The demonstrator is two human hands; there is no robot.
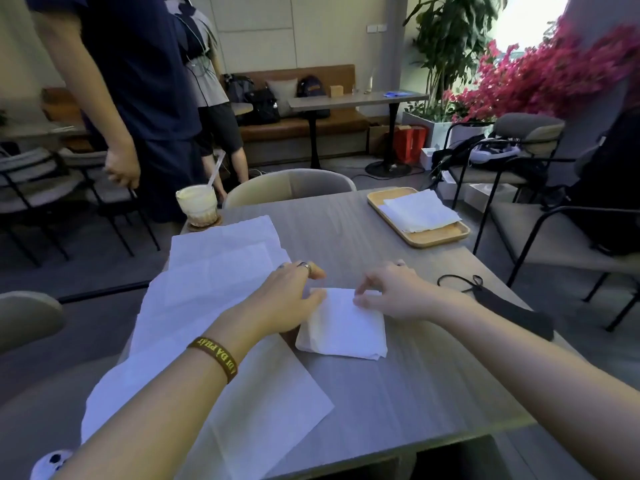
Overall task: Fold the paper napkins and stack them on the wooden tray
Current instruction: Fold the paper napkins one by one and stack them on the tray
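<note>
Folded napkin (346, 323) lies centre-near on table (349, 233). L hand (287, 299) rests flat on its left edge, fingers straight, thumb on the paper. R hand (394, 292) pinches its far edge w/ thumb + fingertips. Unfolded napkins (214, 282) spread at left. Wooden tray (436, 237) w/ stacked napkins (419, 209) far right. Iced drink (197, 204) far left; black face mask (512, 310) right.

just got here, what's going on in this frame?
A person is mid-fold on a folded napkin near the middle of the table. The left hand presses its left edge and the right hand pinches its far edge. A pile of unfolded napkins lies to the left. The wooden tray at the far right already holds finished napkins.
</note>
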